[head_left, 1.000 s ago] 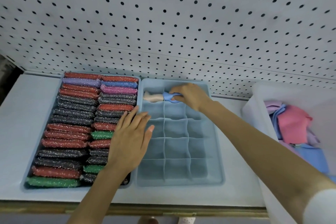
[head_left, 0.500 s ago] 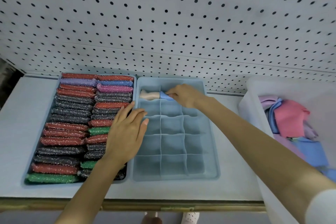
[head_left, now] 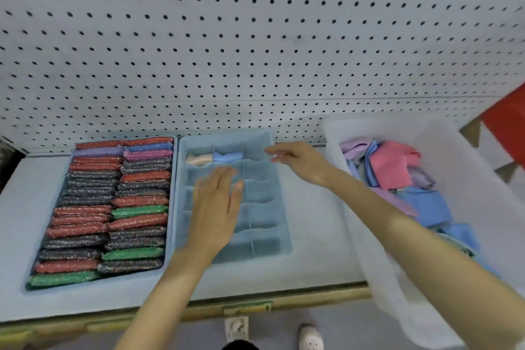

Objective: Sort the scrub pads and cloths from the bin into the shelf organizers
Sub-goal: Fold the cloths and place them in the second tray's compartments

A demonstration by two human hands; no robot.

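A blue divided organizer sits mid-shelf. Its back row holds a cream cloth and, beside it, a folded blue cloth. My left hand lies flat with straight fingers over the organizer's left cells. My right hand hovers empty over the organizer's back right corner, fingers loosely extended and blurred. To the left, a blue tray is packed with glittery scrub pads in red, black, green and purple. At the right, a clear bin holds pink, blue and lilac cloths.
A white pegboard rises behind the shelf. The shelf's wooden front edge runs below the trays. A white shoe shows on the floor. A red panel stands at the far right.
My right hand let go of the blue cloth, which stays in the back row, and drew back to the right. My left hand slid from the pad tray's edge onto the organizer.
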